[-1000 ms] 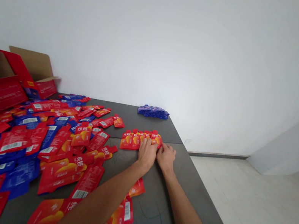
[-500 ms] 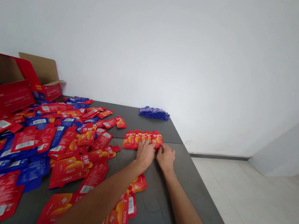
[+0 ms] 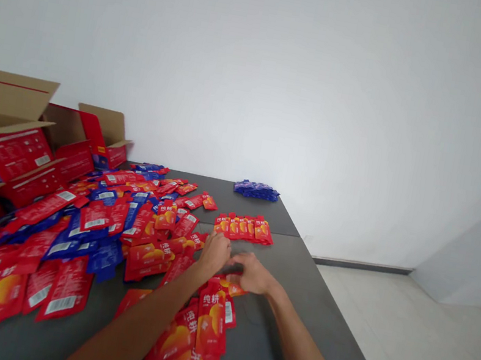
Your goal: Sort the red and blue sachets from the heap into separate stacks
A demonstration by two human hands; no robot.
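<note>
My left hand (image 3: 214, 255) is above the table, just in front of a row of red pouches (image 3: 242, 228) printed with orange fruit, which overlap side by side. Its fingers curl away from the camera, and any contact is hidden. My right hand (image 3: 254, 274) is beside it with thumb and fingers apart, over a red pouch (image 3: 236, 286) in the near group; nothing shows in its grasp. Below my hands, more red pouches (image 3: 210, 317) lie loosely overlapped, partly covered by my left forearm.
A large mixed heap of red and blue pouches (image 3: 96, 223) spreads over the left of the dark table (image 3: 315, 336). Open red cartons (image 3: 17, 153) stand behind it at the left. A stack of blue pouches (image 3: 257, 190) lies at the back, near the white wall (image 3: 286, 76).
Both hands have left the row of red pouches and come back toward me; the row stays lying on the table. The view has shifted left, showing more of the cartons.
</note>
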